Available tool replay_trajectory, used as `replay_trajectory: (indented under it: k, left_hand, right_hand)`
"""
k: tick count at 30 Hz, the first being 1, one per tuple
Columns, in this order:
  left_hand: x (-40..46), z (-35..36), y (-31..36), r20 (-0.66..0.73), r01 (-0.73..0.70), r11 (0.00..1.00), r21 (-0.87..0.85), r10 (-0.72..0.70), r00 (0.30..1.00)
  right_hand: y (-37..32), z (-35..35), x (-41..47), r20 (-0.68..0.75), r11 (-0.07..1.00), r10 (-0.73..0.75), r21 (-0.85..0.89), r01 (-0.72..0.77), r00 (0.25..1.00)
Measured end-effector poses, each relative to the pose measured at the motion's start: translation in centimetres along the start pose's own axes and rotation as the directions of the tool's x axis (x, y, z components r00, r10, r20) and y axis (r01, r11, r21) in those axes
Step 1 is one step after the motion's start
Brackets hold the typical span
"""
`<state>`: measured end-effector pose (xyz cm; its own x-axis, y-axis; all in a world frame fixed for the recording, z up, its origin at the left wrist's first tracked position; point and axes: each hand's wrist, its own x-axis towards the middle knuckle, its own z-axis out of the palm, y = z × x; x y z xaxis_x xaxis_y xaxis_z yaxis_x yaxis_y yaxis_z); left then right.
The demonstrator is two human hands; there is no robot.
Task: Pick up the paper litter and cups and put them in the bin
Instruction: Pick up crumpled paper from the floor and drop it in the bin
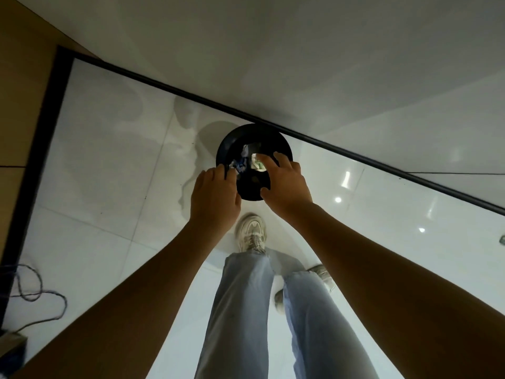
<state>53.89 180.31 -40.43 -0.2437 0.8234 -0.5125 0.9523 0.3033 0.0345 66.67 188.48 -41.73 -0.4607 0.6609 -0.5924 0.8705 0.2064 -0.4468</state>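
Both hands reach over the black bin (254, 140), the left hand (214, 192) pinching crumpled paper (236, 164) at its rim and the right hand (287, 181) spread loose above a cup (257, 161) inside, so let go only right over the hole.

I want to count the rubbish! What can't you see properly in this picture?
- Head view: the bin inside is dark; both hands cover part of its mouth, so its litter cannot be counted.
- Left hand: fingertips hidden behind it, grip unclear.
- Right hand: whatever lies under it is hidden.
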Motion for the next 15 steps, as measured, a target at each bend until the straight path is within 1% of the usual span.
replay_trajectory:
  k: [2,4,7,9,12,15]
  left_hand:
    - [-0.6,-0.8,0.3,0.001,-0.064,0.998,0.022,0.064,0.998]
    - [-1.2,-2.2,1.2,-0.056,-0.146,0.988,0.049,0.148,0.987]
    - [-2.6,-5.2,4.0,0.05,-0.209,0.974,0.092,0.205,0.977]
    - [-3.5,-6.8,6.1,0.063,-0.262,0.954,0.148,0.255,0.965]
    - [-5.2,-9.1,9.7,0.097,-0.374,0.894,0.247,0.362,0.927]
    - [-7.1,-10.8,14.1,0.146,-0.493,0.812,0.312,0.471,0.87]
  right_hand:
    - [0.4,-0.3,-1.4,-0.015,0.999,-0.006,-0.036,0.005,1.0]
    - [1.2,-1.1,-3.1,-0.034,0.999,0.02,-0.026,-0.021,0.999]
    - [2.6,-2.4,-6.5,-0.052,0.992,0.121,0.049,-0.119,0.991]
    - [3.6,-3.3,-9.2,-0.077,0.977,0.2,0.092,-0.192,0.977]
    - [5.3,-4.7,-13.8,-0.107,0.947,0.301,0.154,-0.283,0.948]
    - [7.5,-5.6,-19.0,-0.132,0.896,0.416,0.232,-0.38,0.9]
